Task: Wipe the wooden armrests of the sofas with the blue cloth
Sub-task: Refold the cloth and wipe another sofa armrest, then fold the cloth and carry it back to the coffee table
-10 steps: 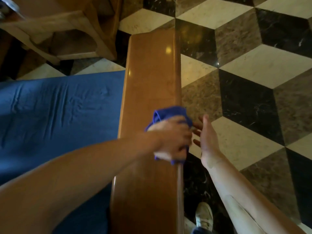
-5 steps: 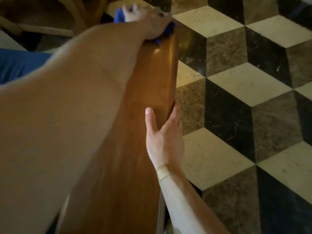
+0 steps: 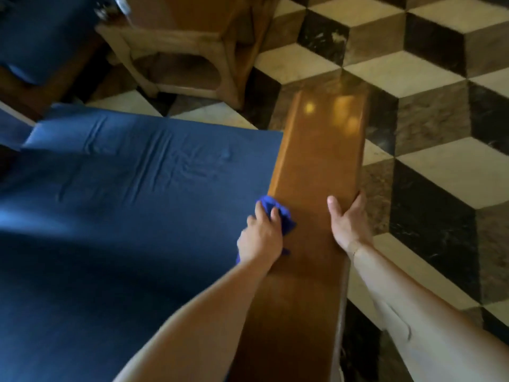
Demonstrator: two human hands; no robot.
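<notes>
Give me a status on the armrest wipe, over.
Left hand holds blue cloth on armrest, inner edge. Right hand holds its outer edge. Nothing blocking ahead.

The armrest [image 3: 316, 166] is a wide, flat board of brown polished wood. It runs from the near edge of the view away to a square far end, where its glossy top shows some bright spots of light. The cloth [image 3: 285, 216] is bright blue and bunched into a small lump. It lies on the left edge of the armrest, about halfway along it, pressed under the left hand [image 3: 260, 238], and only its far part is visible beyond the fingers [image 3: 272, 213].
</notes>
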